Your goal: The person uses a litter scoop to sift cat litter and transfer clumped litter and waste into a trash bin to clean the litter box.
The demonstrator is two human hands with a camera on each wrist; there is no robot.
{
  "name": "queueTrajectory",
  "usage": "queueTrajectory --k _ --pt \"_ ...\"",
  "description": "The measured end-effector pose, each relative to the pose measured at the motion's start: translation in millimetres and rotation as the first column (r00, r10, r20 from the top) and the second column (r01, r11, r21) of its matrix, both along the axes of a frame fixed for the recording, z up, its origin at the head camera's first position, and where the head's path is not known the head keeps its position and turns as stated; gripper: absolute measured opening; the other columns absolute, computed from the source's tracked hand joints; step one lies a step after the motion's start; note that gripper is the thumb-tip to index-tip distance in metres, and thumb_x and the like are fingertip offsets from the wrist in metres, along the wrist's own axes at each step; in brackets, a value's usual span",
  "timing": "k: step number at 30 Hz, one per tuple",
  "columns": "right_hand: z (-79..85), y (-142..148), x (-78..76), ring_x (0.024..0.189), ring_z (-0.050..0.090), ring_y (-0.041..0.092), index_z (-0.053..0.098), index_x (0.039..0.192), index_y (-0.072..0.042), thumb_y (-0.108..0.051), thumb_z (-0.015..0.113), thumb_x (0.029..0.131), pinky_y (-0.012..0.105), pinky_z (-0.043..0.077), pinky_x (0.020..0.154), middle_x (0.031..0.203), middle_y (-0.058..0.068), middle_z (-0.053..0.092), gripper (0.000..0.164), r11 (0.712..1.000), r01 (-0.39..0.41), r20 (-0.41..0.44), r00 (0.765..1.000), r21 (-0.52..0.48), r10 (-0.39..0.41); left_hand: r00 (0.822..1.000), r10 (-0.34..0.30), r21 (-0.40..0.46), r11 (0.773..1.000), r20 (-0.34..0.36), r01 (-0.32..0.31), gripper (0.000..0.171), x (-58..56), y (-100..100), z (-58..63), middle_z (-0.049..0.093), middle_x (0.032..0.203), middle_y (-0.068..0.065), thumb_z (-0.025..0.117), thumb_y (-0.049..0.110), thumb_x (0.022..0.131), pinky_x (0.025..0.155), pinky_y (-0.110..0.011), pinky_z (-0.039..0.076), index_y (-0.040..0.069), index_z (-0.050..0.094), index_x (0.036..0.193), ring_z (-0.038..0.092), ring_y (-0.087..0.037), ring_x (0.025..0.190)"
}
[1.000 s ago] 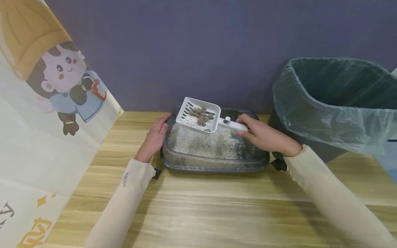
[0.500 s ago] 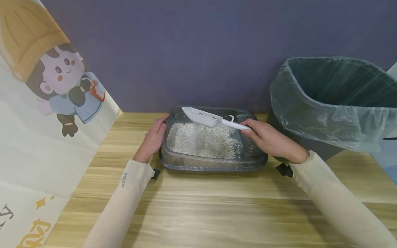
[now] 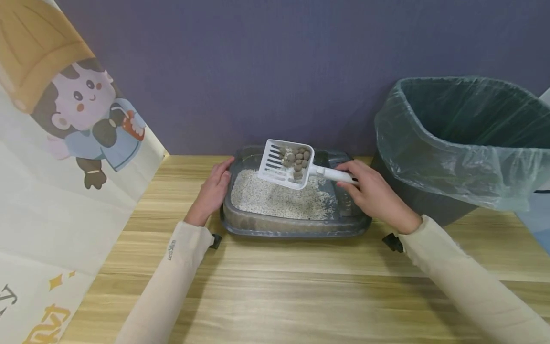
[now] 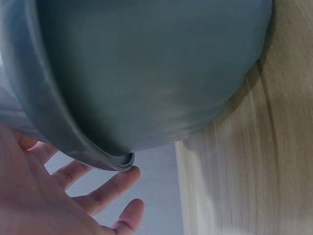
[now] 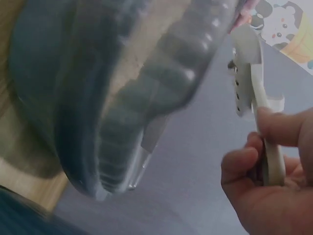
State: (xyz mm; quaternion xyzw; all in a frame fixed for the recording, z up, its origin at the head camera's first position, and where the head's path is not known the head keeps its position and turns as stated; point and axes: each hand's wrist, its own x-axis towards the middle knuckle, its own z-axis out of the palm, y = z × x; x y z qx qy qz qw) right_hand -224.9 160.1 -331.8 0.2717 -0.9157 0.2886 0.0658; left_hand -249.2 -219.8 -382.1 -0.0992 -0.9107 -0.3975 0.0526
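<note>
My right hand (image 3: pixel 374 191) grips the handle of a white slotted litter scoop (image 3: pixel 275 177), fingers and thumb wrapped round it in the right wrist view. Brown round clumps (image 3: pixel 298 160) and a little pale litter lie in the scoop's handle end. The scoop hangs over a grey litter box (image 3: pixel 296 229) with pale granular litter (image 3: pixel 275 200) spread inside. At the box's left side my left hand (image 3: pixel 212 193) rests against the rim. The left wrist view shows its fingers (image 4: pixel 110 191) loosely extended beside the rim's underside.
To the right of the litter box stands a dark bin (image 3: pixel 429 196) lined with a translucent green bag (image 3: pixel 464 172). A purple-grey wall (image 3: pixel 266 71) rises behind the wooden table (image 3: pixel 292 286). On the left is a white panel with a cartoon figure (image 3: pixel 99 114).
The scoop tipped nearly edge-on and back, ending slightly to the right. The clumps shifted toward its handle end, and less loose litter lies in it. My left hand stayed at the rim.
</note>
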Motion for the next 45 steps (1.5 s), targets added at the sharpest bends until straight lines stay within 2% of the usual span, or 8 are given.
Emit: queueTrajectory --k 10,16,28,32,37,39,41,45 --pt "-3.5 -2 3.0 0.072 0.046 0.019 0.054 0.121 -0.009 -0.013 0.061 0.093 0.035 0.040 0.059 0.097 0.004 0.052 0.029 0.999 0.046 0.017 0.999 -0.018 -0.046 1.000 -0.001 -0.003 1.000 0.005 0.001 0.047 0.4 3 0.7 0.031 0.147 -0.012 0.024 0.026 0.104 0.106 -0.056 0.025 0.015 0.028 0.150 0.031 -0.035 0.133" --pt "3.1 -4 11.0 0.071 0.046 0.017 0.054 0.123 -0.009 -0.011 0.063 0.091 0.035 0.041 0.058 0.098 0.003 0.053 0.033 0.997 0.065 -0.049 0.997 -0.037 -0.067 1.000 0.007 -0.002 1.000 0.008 -0.007 0.047 1.2 3 0.2 0.031 0.148 -0.012 0.025 0.026 0.104 0.106 -0.056 0.024 0.015 0.029 0.149 0.031 -0.035 0.133" --pt "48.8 -4 40.6 0.072 0.046 0.019 0.056 0.123 -0.006 -0.016 0.061 0.093 0.036 0.038 0.061 0.099 0.006 0.057 0.032 0.988 0.141 -0.170 0.974 -0.069 -0.151 0.999 0.027 -0.004 1.000 0.017 -0.027 0.047 1.5 -1 -7.5 0.030 0.149 -0.010 0.025 0.026 0.104 0.108 -0.055 0.022 0.017 0.029 0.149 0.028 -0.032 0.135" --pt "66.2 10 45.2 0.065 0.042 0.017 0.061 0.121 -0.006 -0.018 0.063 0.092 0.032 0.031 0.058 0.088 0.006 0.056 0.031 0.968 0.222 -0.288 0.925 -0.113 -0.246 0.999 0.035 0.004 0.999 0.021 -0.035 0.047 2.8 -1 -9.4 0.030 0.149 -0.010 0.025 0.026 0.104 0.108 -0.056 0.021 0.016 0.030 0.149 0.028 -0.031 0.135" --pt "92.8 41 48.4 0.060 0.034 0.007 0.064 0.118 -0.003 -0.019 0.064 0.091 0.028 0.024 0.056 0.082 0.012 0.056 0.031 0.917 0.346 -0.426 0.812 -0.197 -0.398 0.999 0.039 0.011 0.999 0.027 -0.039 0.047 4.8 -1 -9.5 0.031 0.148 -0.010 0.026 0.027 0.104 0.108 -0.056 0.021 0.016 0.030 0.149 0.029 -0.032 0.135" --pt "104.7 55 49.6 0.062 0.033 0.003 0.064 0.119 -0.003 -0.021 0.062 0.092 0.027 0.024 0.056 0.086 0.014 0.058 0.033 0.875 0.425 -0.433 0.761 -0.231 -0.484 0.999 0.039 0.011 0.999 0.031 -0.039 0.047 5.6 -2 -9.4 0.031 0.149 -0.010 0.025 0.027 0.104 0.107 -0.056 0.021 0.017 0.029 0.150 0.028 -0.033 0.135" --pt "114.7 67 50.4 0.064 0.033 0.000 0.062 0.123 -0.005 -0.024 0.058 0.094 0.024 0.024 0.056 0.090 0.008 0.057 0.035 0.813 0.526 -0.389 0.714 -0.251 -0.582 0.999 0.040 0.012 0.999 0.037 -0.040 0.047 6.5 -3 -9.4 0.030 0.149 -0.010 0.025 0.027 0.104 0.107 -0.056 0.021 0.019 0.028 0.150 0.028 -0.033 0.135" --pt "121.0 96 44.8 0.082 0.042 -0.005 0.053 0.134 -0.014 -0.023 0.048 0.099 0.015 0.033 0.070 0.108 -0.010 0.052 0.036 0.716 0.622 -0.326 0.638 -0.317 -0.698 0.999 0.040 0.015 0.999 0.031 -0.041 0.047 7.6 -6 -9.7 0.030 0.149 -0.011 0.025 0.027 0.104 0.107 -0.057 0.022 0.018 0.028 0.150 0.028 -0.034 0.134"
